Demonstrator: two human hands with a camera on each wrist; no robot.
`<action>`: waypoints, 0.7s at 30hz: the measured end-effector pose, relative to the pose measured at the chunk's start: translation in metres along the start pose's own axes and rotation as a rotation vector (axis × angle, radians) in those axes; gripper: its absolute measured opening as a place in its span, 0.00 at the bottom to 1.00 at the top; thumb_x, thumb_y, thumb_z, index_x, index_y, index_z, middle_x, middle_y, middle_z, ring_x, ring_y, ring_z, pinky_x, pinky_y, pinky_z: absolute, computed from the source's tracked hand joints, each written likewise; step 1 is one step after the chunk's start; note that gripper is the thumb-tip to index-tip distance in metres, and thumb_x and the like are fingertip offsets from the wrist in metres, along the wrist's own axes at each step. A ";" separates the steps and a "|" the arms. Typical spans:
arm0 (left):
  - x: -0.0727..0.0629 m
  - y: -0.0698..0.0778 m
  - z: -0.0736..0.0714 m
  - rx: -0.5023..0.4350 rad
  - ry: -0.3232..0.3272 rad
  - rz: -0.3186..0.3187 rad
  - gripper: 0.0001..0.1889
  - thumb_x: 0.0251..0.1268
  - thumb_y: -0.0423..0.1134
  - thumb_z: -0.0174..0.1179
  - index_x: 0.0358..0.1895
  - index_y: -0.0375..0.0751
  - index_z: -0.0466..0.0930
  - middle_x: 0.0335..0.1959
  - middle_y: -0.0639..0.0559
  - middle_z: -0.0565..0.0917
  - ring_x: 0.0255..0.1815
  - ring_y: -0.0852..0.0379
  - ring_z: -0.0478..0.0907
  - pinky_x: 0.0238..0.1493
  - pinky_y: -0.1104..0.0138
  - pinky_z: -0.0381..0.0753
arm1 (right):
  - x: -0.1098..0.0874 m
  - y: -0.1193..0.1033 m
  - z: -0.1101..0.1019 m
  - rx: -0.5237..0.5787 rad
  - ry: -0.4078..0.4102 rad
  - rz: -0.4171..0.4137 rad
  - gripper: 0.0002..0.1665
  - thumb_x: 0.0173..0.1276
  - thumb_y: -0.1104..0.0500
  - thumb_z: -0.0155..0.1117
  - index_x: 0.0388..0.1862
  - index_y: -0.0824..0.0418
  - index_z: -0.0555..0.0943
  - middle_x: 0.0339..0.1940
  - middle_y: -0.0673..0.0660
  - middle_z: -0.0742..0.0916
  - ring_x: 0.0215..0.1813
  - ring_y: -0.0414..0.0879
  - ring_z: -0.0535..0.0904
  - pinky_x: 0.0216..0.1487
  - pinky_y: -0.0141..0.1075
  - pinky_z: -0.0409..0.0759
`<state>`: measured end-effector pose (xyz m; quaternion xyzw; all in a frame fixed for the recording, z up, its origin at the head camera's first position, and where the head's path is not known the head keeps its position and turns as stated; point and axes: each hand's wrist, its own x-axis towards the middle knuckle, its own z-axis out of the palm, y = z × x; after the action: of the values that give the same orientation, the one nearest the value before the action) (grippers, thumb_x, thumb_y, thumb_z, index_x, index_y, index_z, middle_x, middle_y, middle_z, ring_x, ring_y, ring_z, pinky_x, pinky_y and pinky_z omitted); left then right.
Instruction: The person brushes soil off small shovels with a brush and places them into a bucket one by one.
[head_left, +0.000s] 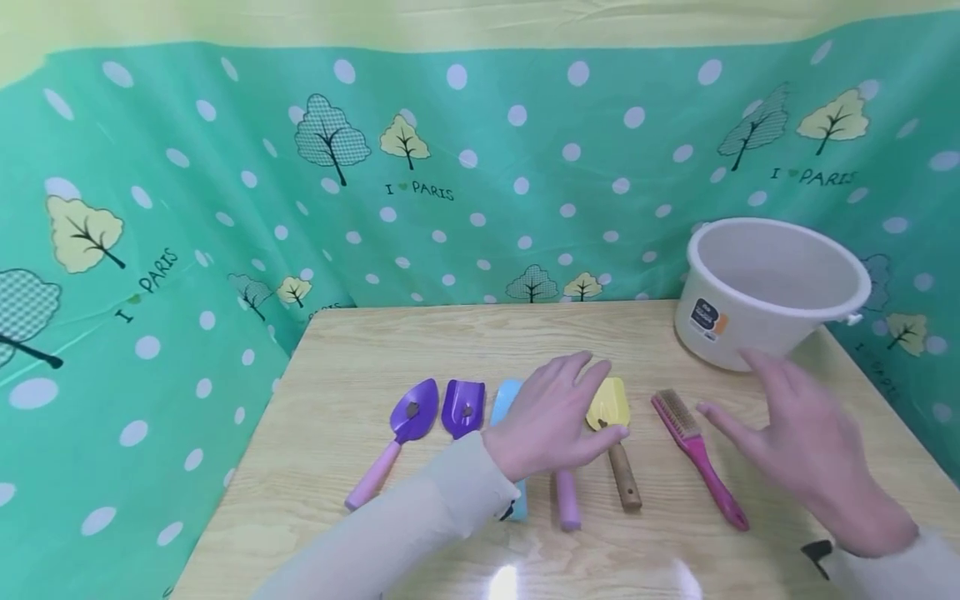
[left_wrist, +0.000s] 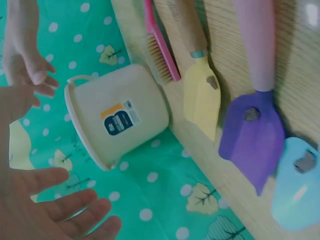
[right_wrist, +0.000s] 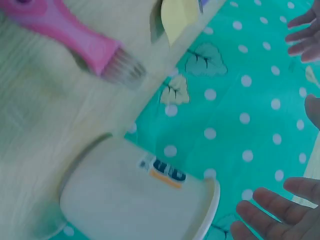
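My left hand hovers over the row of garden tools, fingers spread loosely and holding nothing. Beneath it lie a light blue tool and a purple scoop with a pink handle, both partly covered in the head view. Just right of its thumb is a yellow hand shovel with a wooden handle. My right hand, thumb apart and fingers extended, is held up between a pink-handled brush and the white bucket. It too holds nothing.
Farther left on the wooden table lie a pointed purple trowel and a square-ended purple shovel. The bucket stands at the back right corner. A green dotted curtain hangs behind the table and along its sides.
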<state>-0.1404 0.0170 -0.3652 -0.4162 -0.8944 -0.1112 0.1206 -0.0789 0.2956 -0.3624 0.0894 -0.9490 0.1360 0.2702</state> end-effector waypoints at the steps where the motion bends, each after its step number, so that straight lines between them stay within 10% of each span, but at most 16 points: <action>1: 0.004 0.001 0.000 0.001 0.003 0.001 0.38 0.62 0.67 0.47 0.67 0.44 0.64 0.62 0.43 0.71 0.62 0.49 0.69 0.58 0.60 0.73 | 0.002 0.002 -0.002 -0.004 -0.001 0.010 0.52 0.45 0.43 0.78 0.66 0.62 0.68 0.53 0.71 0.79 0.48 0.66 0.75 0.27 0.61 0.75; 21: 0.087 0.026 -0.001 -0.078 -0.076 -0.017 0.32 0.66 0.64 0.47 0.63 0.46 0.69 0.48 0.55 0.74 0.43 0.63 0.70 0.39 0.74 0.73 | 0.018 0.055 -0.026 -0.085 0.177 0.050 0.36 0.53 0.52 0.71 0.60 0.66 0.75 0.48 0.74 0.81 0.46 0.71 0.75 0.36 0.63 0.71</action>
<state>-0.1745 0.0950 -0.3351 -0.4168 -0.8968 -0.1312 0.0692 -0.0949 0.3537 -0.3434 0.0414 -0.9282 0.1095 0.3532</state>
